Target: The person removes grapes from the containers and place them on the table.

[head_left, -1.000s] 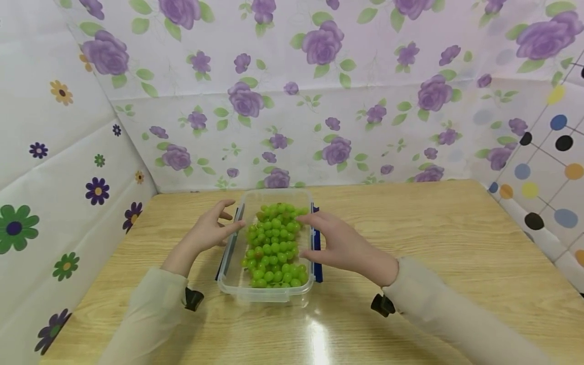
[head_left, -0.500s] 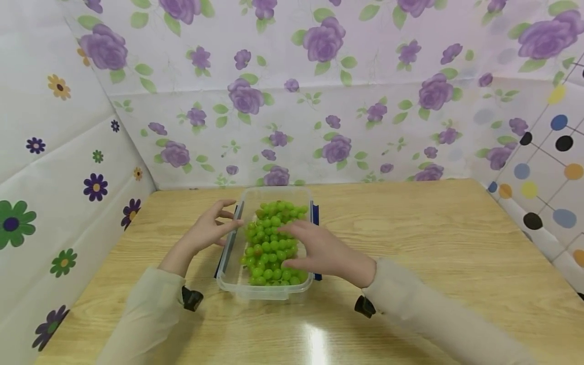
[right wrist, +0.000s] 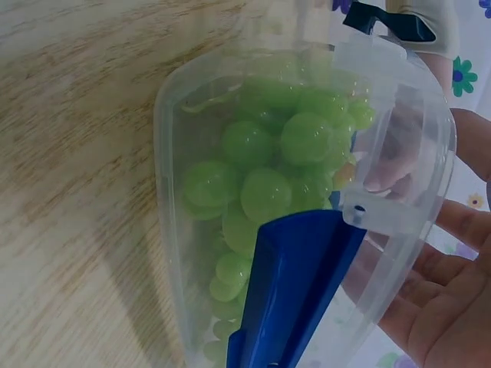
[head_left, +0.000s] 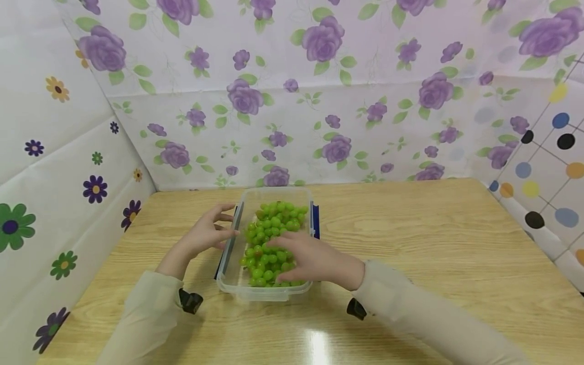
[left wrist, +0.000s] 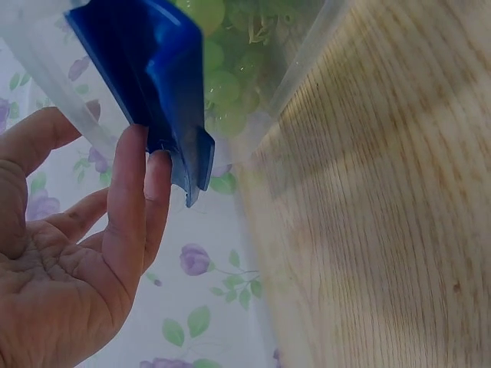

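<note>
Clear plastic tub (head_left: 253, 292) here, loaded with green grapes (head_left: 274, 223) in bunches, sitting toward the back edge of the table with its blue side latches flopped down. The right hand (head_left: 315, 256) is over the near half of the grapes, thumb and fingers spread pretty wide, not gripping anything. Can't tell if the fingertips actually touch the fruit. The left hand (head_left: 203, 235) is at the tub's left side, thumb up by the rim, loose fingers down along the outside by the left latch (left wrist: 153, 69), fingertips seemingly on it.

What could go sideways, imo: grapes pop off the stems if the right hand squeezes too hard, or a bunch snags and sheds if it's pinched by just a few berries. The tub could also skid, since the left hand looks more like it's resting there than clamping, and that slim plastic probably won't grip much.

Surface is a pale wood-grain table (head_left: 410, 228), glossy enough to throw a bright reflection up front. Back wall has a purple-rose covering (head_left: 292, 126), left one has cartoon daisies (head_left: 95, 189), right one's coloured dots joined by lines.
</note>
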`<state>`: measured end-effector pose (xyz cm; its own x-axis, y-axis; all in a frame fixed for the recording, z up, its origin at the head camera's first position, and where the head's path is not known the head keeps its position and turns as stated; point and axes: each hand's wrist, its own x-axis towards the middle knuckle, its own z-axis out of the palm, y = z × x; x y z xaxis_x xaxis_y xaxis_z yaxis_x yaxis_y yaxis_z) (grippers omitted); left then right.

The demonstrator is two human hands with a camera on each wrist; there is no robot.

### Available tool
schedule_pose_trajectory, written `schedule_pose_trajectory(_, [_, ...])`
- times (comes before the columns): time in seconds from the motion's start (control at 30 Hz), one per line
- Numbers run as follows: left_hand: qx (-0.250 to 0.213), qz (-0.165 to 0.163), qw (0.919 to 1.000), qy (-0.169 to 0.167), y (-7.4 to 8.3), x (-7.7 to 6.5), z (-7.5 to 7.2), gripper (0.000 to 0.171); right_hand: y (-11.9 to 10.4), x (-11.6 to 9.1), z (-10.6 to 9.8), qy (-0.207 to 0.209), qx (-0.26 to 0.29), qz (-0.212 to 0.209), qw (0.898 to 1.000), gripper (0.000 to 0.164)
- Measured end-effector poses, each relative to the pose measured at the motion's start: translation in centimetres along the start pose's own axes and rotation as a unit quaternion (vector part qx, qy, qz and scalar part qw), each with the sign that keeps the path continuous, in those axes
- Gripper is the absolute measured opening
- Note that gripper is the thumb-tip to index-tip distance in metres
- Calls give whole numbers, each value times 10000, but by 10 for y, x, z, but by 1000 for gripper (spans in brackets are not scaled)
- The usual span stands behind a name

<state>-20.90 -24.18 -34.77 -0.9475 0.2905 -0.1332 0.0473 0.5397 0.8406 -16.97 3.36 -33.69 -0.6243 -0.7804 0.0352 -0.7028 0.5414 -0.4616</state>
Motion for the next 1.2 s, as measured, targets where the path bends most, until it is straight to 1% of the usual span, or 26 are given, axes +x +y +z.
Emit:
schedule_pose_trajectory(0.13, [-88, 2, 9999, -100, -1, 0, -2, 70, -1, 1, 1, -203, -48, 53, 9998, 64])
schedule_pose_trajectory(0.37, [-137, -29, 9997, -187, -1, 0, -2, 69, 2, 3, 2, -352, -67, -56, 9993, 61])
schedule_pose_trajectory(0.63, [-209, -195, 9992, -287, -7, 1, -2, 73, 2, 8, 4, -665, 25, -200, 9976, 49])
schedule_pose_trajectory(0.87, [-409, -312, 9977, -431, -10, 2, -2, 72, 0, 15, 7, -880, -58, -264, 9957, 46])
schedule_pose_trajectory(1.0, [-544, -387, 9968, -434, -12, 1, -2, 74, 0, 17, 8, -969, -152, -295, 9947, 45])
schedule_pose_trajectory(1.2, [-589, -439, 9964, -422, -11, -1, -3, 75, 0, 20, 9, -1064, -201, -396, 9933, 41])
